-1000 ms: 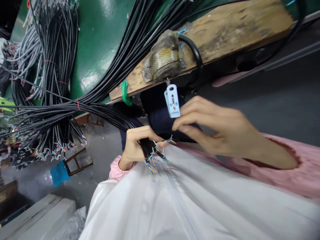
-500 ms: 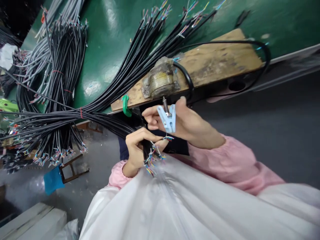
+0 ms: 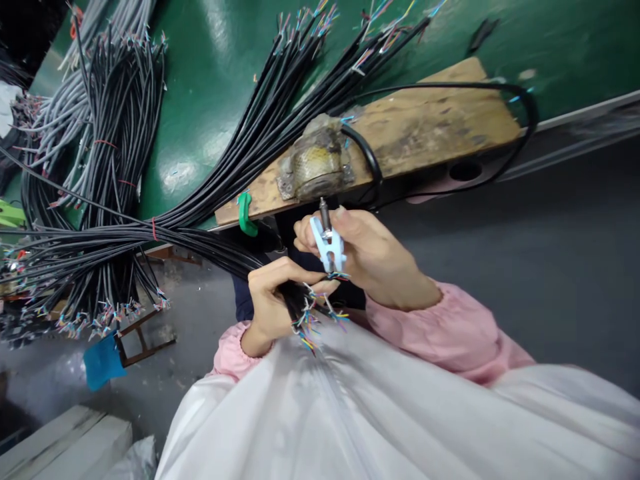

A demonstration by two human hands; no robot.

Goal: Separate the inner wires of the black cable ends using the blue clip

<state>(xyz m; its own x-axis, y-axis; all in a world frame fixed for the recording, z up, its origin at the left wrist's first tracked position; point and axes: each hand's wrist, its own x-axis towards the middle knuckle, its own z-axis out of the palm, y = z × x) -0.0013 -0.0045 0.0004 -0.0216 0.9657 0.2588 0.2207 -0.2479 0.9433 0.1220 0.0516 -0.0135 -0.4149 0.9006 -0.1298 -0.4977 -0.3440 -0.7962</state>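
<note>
My left hand (image 3: 273, 293) is closed round the end of a thick bundle of black cables (image 3: 200, 237), whose stripped coloured wire tips (image 3: 313, 320) fan out below my fingers. My right hand (image 3: 370, 257) is closed on a small light-blue clip-like tool (image 3: 327, 247) with a metal pin, held just above those wire tips. The tool sits right under a grimy metal fixture (image 3: 315, 160) mounted on a wooden board (image 3: 400, 133). Both wrists wear pink sleeves over a white apron (image 3: 350, 413).
A green table (image 3: 210, 80) carries more black cable bundles (image 3: 115, 113) and grey ones (image 3: 55, 120). A thick black cord (image 3: 520, 100) loops over the board. A green hook (image 3: 245, 213) hangs at the board's edge. Grey floor lies to the right; a blue scrap (image 3: 103, 360) lies low at left.
My right hand has come in from the right, taken hold of the light-blue tool and brought it down toward the wire tips. My left hand keeps its grip on the bundle.
</note>
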